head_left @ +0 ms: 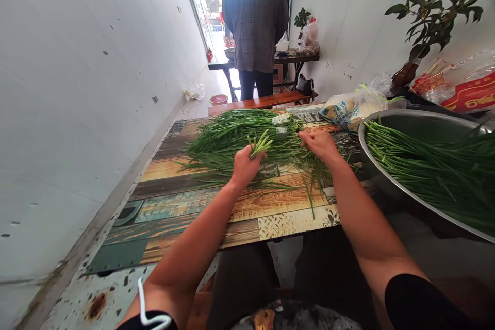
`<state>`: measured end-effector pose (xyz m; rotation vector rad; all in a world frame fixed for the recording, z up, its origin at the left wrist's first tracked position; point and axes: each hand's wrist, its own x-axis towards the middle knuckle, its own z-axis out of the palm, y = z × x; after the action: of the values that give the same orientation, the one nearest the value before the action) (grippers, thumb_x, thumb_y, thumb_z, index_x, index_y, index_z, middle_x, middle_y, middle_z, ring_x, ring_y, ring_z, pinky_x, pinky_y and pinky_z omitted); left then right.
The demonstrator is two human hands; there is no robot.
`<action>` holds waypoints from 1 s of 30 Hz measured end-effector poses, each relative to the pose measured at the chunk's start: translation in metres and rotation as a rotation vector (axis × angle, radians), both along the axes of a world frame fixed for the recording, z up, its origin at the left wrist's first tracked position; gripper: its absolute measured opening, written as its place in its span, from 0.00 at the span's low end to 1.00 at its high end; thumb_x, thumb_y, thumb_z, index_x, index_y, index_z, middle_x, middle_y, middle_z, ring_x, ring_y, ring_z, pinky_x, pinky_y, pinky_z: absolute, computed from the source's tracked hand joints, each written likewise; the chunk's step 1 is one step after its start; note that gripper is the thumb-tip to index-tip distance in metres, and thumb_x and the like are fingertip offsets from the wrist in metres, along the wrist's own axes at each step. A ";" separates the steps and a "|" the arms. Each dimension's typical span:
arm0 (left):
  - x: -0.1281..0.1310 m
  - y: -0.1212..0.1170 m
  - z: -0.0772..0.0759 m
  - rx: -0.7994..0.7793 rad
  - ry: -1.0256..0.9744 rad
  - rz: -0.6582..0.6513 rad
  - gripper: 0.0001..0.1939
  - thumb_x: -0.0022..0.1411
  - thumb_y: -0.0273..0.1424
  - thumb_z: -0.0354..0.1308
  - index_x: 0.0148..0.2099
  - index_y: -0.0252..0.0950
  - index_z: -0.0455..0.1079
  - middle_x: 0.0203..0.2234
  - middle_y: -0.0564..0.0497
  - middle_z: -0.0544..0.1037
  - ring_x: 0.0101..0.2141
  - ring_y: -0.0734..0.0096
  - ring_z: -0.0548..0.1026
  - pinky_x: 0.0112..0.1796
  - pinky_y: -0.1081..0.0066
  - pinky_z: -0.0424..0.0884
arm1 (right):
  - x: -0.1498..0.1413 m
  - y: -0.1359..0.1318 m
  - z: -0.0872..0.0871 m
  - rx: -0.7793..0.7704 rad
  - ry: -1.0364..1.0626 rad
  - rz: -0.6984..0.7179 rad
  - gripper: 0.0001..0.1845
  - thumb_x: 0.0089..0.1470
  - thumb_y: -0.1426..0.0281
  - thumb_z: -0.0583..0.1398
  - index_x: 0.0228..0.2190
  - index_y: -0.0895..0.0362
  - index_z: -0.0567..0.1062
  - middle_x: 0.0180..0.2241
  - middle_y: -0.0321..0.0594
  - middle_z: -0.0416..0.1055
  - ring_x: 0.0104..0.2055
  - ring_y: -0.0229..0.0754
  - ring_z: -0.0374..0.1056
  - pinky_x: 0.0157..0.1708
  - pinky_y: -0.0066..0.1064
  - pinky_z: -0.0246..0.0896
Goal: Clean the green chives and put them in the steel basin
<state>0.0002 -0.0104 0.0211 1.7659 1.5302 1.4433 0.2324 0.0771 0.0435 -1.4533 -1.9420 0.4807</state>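
My left hand (245, 169) is closed round a small bunch of garlic chives (262, 143), its cut pale stem ends pointing up and to the right. A large heap of garlic chives (228, 136) lies on the table just beyond, with white bands (280, 124) round the stems. At the stem end of that heap, my right hand (320, 145) is closed with its fingers bent inward. Whatever sits in those fingers is too small to make out. Loose stems and trimmings (315, 167) are scattered below it.
A wide metal bowl (381, 178) full of chives (417, 167) stands at the right. Plastic bags (353, 108) and a potted plant (406, 75) are behind it. Past the wood-patterned table (232, 211), a person (255, 20) stands facing away at another table (218, 65).
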 end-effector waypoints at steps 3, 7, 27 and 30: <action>0.001 0.000 0.000 0.044 -0.154 0.036 0.17 0.63 0.43 0.55 0.32 0.35 0.74 0.29 0.50 0.80 0.32 0.71 0.74 0.39 0.71 0.68 | 0.001 -0.001 -0.003 -0.075 -0.419 0.025 0.07 0.48 0.66 0.65 0.24 0.56 0.81 0.27 0.44 0.76 0.29 0.41 0.66 0.26 0.30 0.50; -0.001 0.007 -0.002 0.078 -0.396 0.071 0.20 0.62 0.49 0.55 0.36 0.36 0.70 0.22 0.54 0.74 0.25 0.75 0.70 0.32 0.72 0.68 | -0.001 -0.003 -0.004 -0.055 -0.521 0.018 0.06 0.48 0.74 0.64 0.29 0.57 0.82 0.36 0.48 0.77 0.36 0.44 0.69 0.31 0.30 0.55; 0.000 0.003 -0.003 0.130 -0.128 0.086 0.14 0.61 0.40 0.59 0.39 0.36 0.79 0.38 0.45 0.82 0.41 0.63 0.78 0.45 0.66 0.71 | -0.015 -0.022 0.016 -0.046 0.442 0.306 0.18 0.46 0.54 0.63 0.24 0.58 0.76 0.21 0.35 0.67 0.24 0.35 0.58 0.26 0.30 0.53; 0.001 0.003 -0.007 0.117 -0.038 0.004 0.12 0.62 0.38 0.58 0.39 0.37 0.79 0.37 0.46 0.82 0.40 0.63 0.78 0.44 0.66 0.70 | -0.024 -0.026 0.013 -0.046 0.379 0.379 0.18 0.47 0.55 0.62 0.25 0.59 0.77 0.22 0.36 0.69 0.24 0.35 0.58 0.26 0.29 0.53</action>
<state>0.0013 -0.0074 0.0145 1.7906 1.4582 1.5893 0.2086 0.0508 0.0567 -0.9307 -1.8991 0.9051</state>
